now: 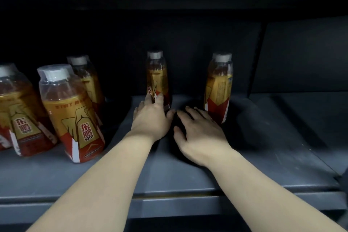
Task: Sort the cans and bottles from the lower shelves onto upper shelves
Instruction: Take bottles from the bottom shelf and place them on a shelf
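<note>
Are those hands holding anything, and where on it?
The left hand grips the middle bottle low on its body, near the base. The right hand holds nothing.

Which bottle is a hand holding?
The middle bottle: the left hand grips its base. The right hand holds nothing.

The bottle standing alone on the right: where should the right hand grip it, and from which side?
Probably round the labelled midbody of the right bottle, with the right hand coming from the front-left, where it is now. The bottle stands upright with room on both sides, and its straight body offers a surer hold than the tapered, film-wrapped top.
</note>
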